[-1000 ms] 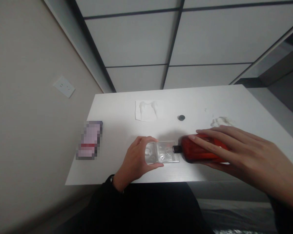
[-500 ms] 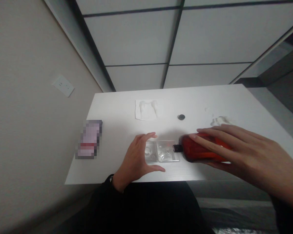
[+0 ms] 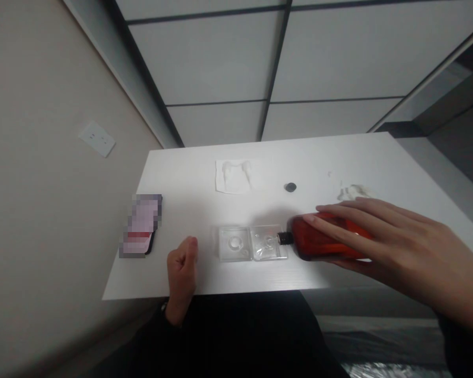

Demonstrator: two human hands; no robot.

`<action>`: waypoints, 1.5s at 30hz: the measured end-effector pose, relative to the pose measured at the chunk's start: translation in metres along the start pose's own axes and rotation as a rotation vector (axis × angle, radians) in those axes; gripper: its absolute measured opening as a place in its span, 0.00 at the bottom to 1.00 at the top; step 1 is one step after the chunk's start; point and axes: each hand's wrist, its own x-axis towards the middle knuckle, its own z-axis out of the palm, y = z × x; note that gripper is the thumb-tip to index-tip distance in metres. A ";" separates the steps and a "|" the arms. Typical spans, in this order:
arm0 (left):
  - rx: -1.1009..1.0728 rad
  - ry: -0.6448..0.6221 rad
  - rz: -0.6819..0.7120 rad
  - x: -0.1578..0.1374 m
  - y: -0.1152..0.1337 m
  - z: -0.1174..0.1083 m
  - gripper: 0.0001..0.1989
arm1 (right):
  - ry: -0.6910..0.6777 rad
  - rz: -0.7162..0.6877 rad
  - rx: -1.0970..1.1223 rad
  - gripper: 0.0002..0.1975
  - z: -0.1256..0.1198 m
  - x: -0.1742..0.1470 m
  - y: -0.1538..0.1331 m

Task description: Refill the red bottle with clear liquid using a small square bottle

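My right hand [image 3: 382,236] is wrapped round a reddish-brown bottle [image 3: 323,239], tipped on its side with its dark threaded neck pointing left. The uncapped mouth is over the right half of an open clear plastic case [image 3: 235,243]; whether they touch I cannot tell. Some clear liquid or a shiny shape shows in that right half. In the case's left half is a round ring shape. My left hand [image 3: 182,266] is a closed fist to the left of the case, apart from it, with nothing visible in it.
A small dark cap [image 3: 290,187] lies behind the case. Farther back, two white cotton-like pieces lie on a white sheet [image 3: 220,184]. Crumpled white material [image 3: 355,192] sits behind my right hand. At the left edge of the white table [image 3: 173,199] lies a phone [image 3: 142,226], blurred out.
My left hand has moved left, away from the case, and closed from a spread grip into a fist. The bottle in my right hand stays tipped over the case.
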 end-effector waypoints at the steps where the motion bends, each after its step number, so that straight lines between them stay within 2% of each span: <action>1: -0.006 -0.010 -0.070 -0.004 -0.005 -0.001 0.34 | 0.002 -0.005 -0.005 0.22 0.000 0.000 0.000; 3: 0.005 -0.031 -0.147 -0.011 -0.012 -0.001 0.35 | -0.009 -0.012 -0.011 0.22 -0.001 0.001 -0.001; 7: 0.039 -0.101 -0.194 -0.015 -0.014 -0.003 0.33 | -0.017 0.007 -0.008 0.23 -0.003 0.003 -0.003; 14: 0.098 -0.156 -0.146 -0.010 -0.004 -0.006 0.29 | 0.003 -0.046 -0.050 0.22 -0.004 0.005 -0.003; 23: 0.159 -0.178 -0.091 -0.008 0.005 -0.005 0.25 | 0.009 -0.019 -0.037 0.23 -0.004 0.005 -0.003; 31: 0.169 -0.164 -0.090 -0.008 0.005 -0.004 0.25 | 0.004 -0.039 -0.111 0.24 -0.010 0.004 -0.003; 45: 0.166 -0.182 -0.116 -0.007 0.009 -0.004 0.25 | -0.044 0.008 -0.026 0.26 -0.013 0.005 -0.007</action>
